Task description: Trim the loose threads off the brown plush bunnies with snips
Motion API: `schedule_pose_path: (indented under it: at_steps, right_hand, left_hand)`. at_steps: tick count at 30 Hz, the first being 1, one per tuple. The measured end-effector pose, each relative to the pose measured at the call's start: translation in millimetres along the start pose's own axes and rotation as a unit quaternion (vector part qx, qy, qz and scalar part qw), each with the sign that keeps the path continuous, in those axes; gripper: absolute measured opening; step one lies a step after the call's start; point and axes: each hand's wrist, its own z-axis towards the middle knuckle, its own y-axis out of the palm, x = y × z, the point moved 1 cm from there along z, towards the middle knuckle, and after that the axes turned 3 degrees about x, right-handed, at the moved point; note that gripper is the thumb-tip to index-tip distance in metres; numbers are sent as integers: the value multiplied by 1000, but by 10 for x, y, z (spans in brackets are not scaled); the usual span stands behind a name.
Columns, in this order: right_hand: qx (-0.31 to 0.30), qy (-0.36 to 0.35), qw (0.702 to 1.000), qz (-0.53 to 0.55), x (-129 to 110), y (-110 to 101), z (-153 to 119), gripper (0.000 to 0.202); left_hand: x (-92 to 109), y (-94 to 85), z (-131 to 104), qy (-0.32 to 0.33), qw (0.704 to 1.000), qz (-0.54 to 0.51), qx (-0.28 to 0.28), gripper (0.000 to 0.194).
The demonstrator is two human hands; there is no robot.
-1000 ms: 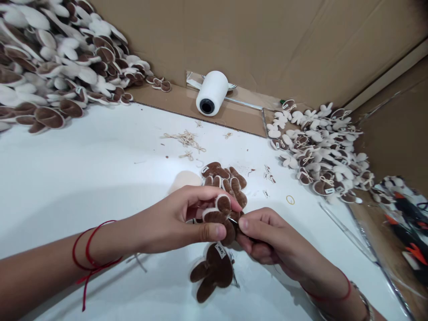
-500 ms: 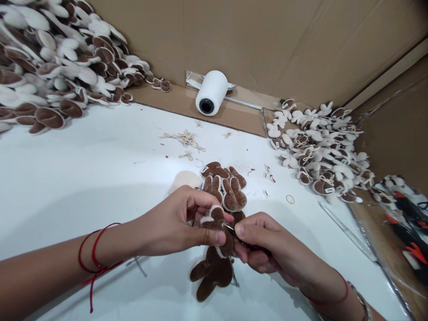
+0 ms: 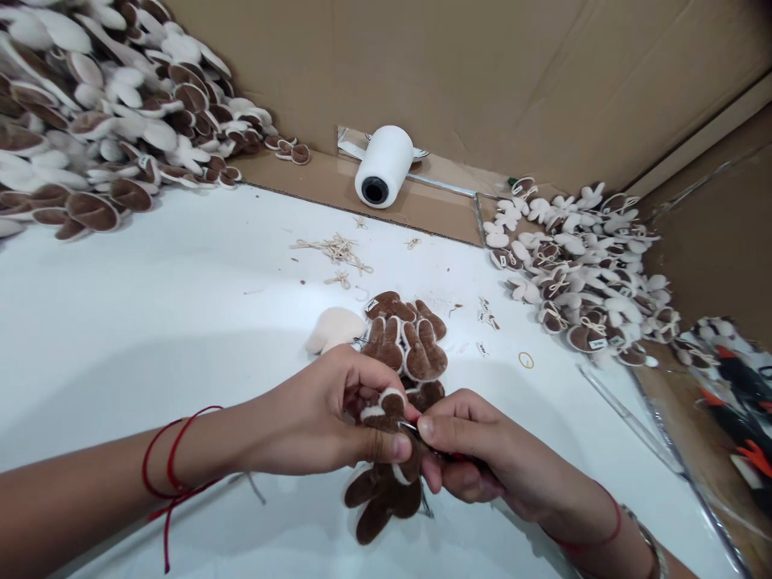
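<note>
My left hand [image 3: 319, 414] pinches a small brown-and-cream plush bunny piece [image 3: 393, 408] between thumb and fingers. In my right hand [image 3: 482, 442] is a slim tool with a shiny metal tip [image 3: 408, 427] and a dark and red handle, mostly covered by my fingers. Its tip touches the plush's brown face. Below my hands lies another brown plush bunny [image 3: 375, 505], partly overlapped by the held one. Just beyond them sit several more brown plush bunnies [image 3: 425, 351] and a cream plush [image 3: 334, 330].
Plush pieces pile high at the left [image 3: 121, 121]; bow-tied plush bunnies heap at the right [image 3: 579, 257]. A white thread cone [image 3: 386, 165] lies by the cardboard wall [image 3: 452, 88]. Small cord bows [image 3: 334, 251], labels [image 3: 487, 314] and a yellow ring [image 3: 526, 359] lie on the white table.
Both hands have shifted slightly down, toward the lower bunny, with the held plush. The tool tip stays at the plush's face.
</note>
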Motion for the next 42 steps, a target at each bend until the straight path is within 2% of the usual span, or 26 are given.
schedule_pose_path:
  at_steps: [11,16,19,24,29,35,38,42]
  right_hand:
    - [5,8,1000,-6,25,2,5,43]
    - [22,-11,998,-61,18,10,11,46]
    - [23,-27,995,-89,15,13,12,45]
    - [34,-26,994,-104,20,29,18,45]
    - [41,-20,994,-104,-11,50,7,45]
    - [35,-23,995,-91,-30,38,-12,42]
    - [27,-24,996,-83,-22,34,-3,42]
    - [24,-8,998,-62,4,22,24,42]
  left_hand:
    - [-6,13,1,3,1000,-2,-24,25]
    - [13,14,-36,-27,999,3,-16,23]
    - [37,-8,-51,-33,999,41,-8,20]
    - [69,-62,-27,12,990,133,-36,20]
    - [70,-99,-19,49,983,177,-16,22]
    - [75,-141,-1,44,985,165,-5,23]
    - [73,-147,14,35,986,160,-19,24]
    - [38,-115,17,21,994,106,-19,21]
